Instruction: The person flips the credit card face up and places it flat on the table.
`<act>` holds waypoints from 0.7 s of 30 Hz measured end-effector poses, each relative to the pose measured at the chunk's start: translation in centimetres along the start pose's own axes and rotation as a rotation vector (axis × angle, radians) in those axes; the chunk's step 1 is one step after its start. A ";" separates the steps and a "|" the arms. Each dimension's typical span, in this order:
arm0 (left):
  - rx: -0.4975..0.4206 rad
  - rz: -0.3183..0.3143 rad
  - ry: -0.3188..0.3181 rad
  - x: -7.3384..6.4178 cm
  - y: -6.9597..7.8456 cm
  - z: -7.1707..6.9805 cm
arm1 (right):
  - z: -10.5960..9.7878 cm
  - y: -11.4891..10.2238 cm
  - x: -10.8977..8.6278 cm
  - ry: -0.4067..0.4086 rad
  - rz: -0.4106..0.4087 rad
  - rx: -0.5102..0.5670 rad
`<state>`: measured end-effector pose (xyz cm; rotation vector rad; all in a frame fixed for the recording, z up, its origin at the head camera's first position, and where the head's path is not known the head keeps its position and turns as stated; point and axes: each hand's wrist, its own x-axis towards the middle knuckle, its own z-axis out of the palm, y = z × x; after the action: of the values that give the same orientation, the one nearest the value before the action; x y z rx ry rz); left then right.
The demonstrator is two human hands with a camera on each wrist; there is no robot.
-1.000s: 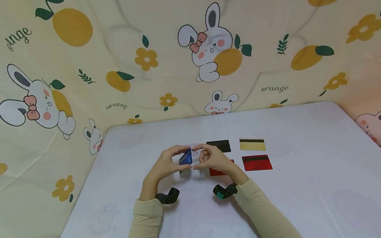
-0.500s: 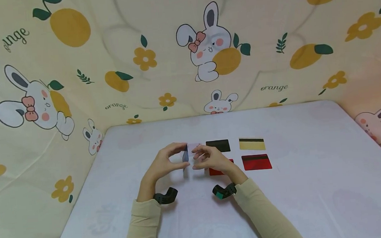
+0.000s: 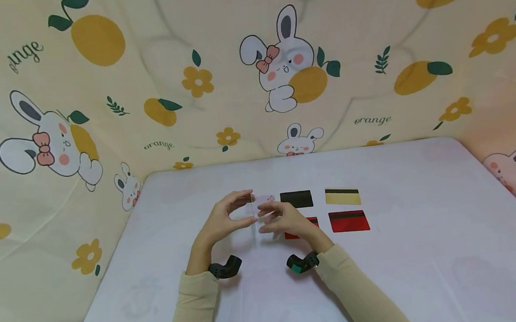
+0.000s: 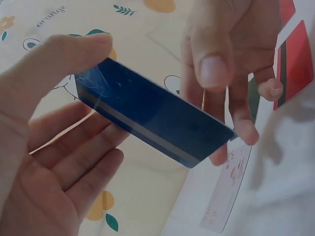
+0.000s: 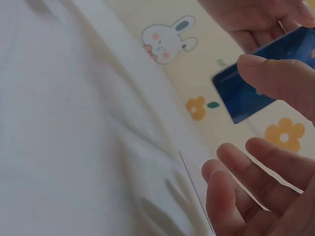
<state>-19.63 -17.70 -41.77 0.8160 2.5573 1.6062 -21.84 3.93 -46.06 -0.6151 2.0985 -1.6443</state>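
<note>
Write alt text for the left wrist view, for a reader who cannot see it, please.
The left hand holds a tilted dark blue card with a grey stripe, the right hand close to its far end. Nearby, a pale card and a striped red card lie on a white surface.

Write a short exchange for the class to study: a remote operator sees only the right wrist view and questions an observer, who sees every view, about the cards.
Operator: My right wrist view shows just one face of the raised blue card. What marks the other face?

Observer: The left wrist view shows a greyish stripe running lengthwise along it.

Operator: And what lies on the table, well to the right of the right hand?

Observer: In the head view, a gold card lies there just beyond a red card, with a gap between them.
</note>
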 end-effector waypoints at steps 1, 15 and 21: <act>-0.003 0.000 0.004 0.0 0.0 0.0 | 0.1 0.1 0.1 0.002 -0.001 -0.007; -0.091 -0.014 0.002 -0.3 0.4 0.3 | 0.6 0.5 -0.1 -0.013 -0.049 -0.021; -0.051 -0.052 0.019 -0.1 0.3 -0.1 | 0.0 0.3 0.0 -0.003 -0.050 -0.023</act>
<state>-19.44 -17.74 -41.53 0.7282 2.5161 1.6647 -21.87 4.00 -46.31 -0.6817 2.1193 -1.6465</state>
